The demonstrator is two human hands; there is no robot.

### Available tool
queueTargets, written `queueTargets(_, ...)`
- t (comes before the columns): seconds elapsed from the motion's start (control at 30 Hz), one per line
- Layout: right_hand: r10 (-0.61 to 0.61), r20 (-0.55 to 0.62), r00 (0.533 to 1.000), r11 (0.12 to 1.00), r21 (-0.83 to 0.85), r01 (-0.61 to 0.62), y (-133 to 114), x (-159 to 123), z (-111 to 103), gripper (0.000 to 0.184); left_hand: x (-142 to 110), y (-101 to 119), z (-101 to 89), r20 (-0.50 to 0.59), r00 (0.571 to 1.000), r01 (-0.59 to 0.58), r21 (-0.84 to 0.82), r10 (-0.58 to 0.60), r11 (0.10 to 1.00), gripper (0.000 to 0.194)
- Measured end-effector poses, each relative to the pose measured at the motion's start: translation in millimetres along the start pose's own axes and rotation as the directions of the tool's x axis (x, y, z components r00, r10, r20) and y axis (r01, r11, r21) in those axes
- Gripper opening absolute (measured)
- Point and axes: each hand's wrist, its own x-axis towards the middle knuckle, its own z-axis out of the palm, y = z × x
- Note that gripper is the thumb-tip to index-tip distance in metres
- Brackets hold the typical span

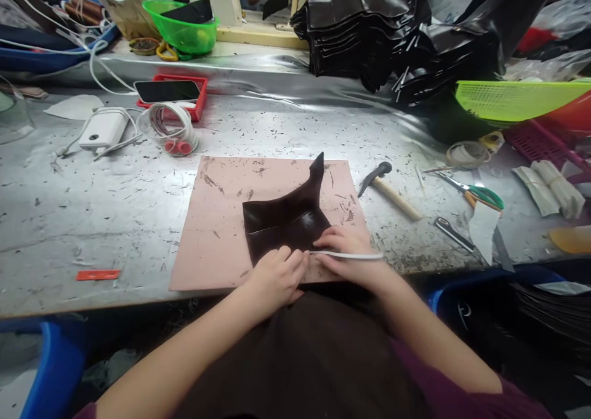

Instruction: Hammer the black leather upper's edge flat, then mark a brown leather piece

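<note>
A dark brown leather piece (284, 225) was laid flat on a pink board (207, 234), which sat on the scuffed grey tabletop (115, 203) close to its near edge, presumably so that the work surface beneath was spared. The near edge of the leather was met by both hands. The left hand (277, 277) was closed, its fingertips pinched onto one end of a thin white strip (346, 255) at the leather's lower edge; the grip looked tight, with nothing else held. The right hand (346, 240) was pressed palm-down on the leather's lower right corner, fingers spread flat rather than curled, and the strip was trapped under it, so that strip and leather were kept from shifting. The strip was stretched level along the edge and ran out past the right wrist.

A hammer (385, 188) with a wooden handle was left just beside the board on the right, within easy reach. Further right, green-handled scissors (480, 192) and a small knife (452, 233) were laid on the tabletop. To the left, well apart from the board, a white charger (102, 128), a coiled cable (168, 127) and a phone (167, 90) on a red tray were seen. A stack of black leather pieces (369, 31) was heaped at the far side, and a green bowl (182, 28) was set behind the phone.
</note>
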Motion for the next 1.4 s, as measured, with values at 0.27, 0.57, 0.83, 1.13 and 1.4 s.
queueTargets(0.27, 0.175, -0.085, 0.981, 0.984, 0.053, -0.171, 24.9, -2.3, -17.6, 0.007, 14.3, -6.9, -2.0, 0.066, 0.998, -0.017, -0.016, 0.018, 1.000, 0.073)
queueTargets(0.57, 0.154, -0.137, 0.978, 0.987, -0.014, -0.158, 29.3, -1.4, -16.8, 0.006, 54.3, -3.1, -17.4, 0.229, 0.973, 0.019, 0.024, -0.024, 1.000, 0.081)
queueTargets(0.83, 0.240, -0.182, 0.954, 0.968, -0.028, -0.249, 38.5, -3.1, -25.3, 0.008, 70.1, -13.4, -14.5, 0.051, 0.992, -0.113, -0.071, 0.117, 0.991, 0.077)
queueTargets(1.13, 0.059, -0.127, 0.990, 0.998, 0.036, -0.055, 39.8, -11.3, -28.4, 0.016, 82.0, -11.4, -17.5, 0.125, 0.991, -0.052, -0.053, 0.058, 0.997, 0.060)
queueTargets(1.4, 0.427, -0.304, 0.852, 0.904, 0.139, -0.404, 99.5, -0.6, -106.0, 0.027, 42.2, -17.1, -15.0, -0.057, 0.997, 0.033, -0.195, -0.045, 0.980, 0.057)
